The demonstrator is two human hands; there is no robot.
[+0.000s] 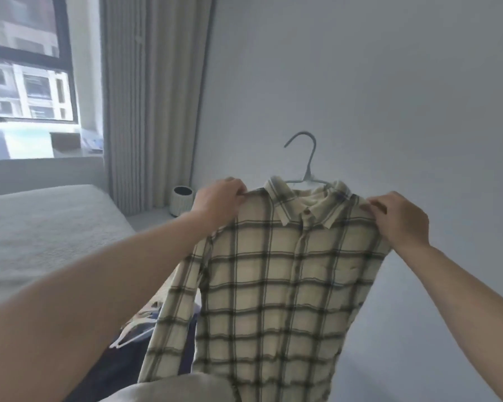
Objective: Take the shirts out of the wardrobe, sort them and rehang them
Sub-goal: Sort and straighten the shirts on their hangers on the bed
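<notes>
A cream shirt with dark green checks point(276, 285) hangs in front of me on a pale grey hanger point(305, 158), whose hook sticks up above the collar. My left hand point(218, 200) pinches the shirt's left shoulder. My right hand point(398, 217) pinches its right shoulder. The shirt is held up in the air, front toward me, one sleeve dangling at the lower left. No wardrobe is in view.
A bed with a light grey cover point(41, 233) lies at the left. Dark clothes and white hangers point(134, 332) lie on its near end. A small white bin point(182, 200) stands by the curtain point(151, 97). A plain wall point(360, 82) is behind the shirt.
</notes>
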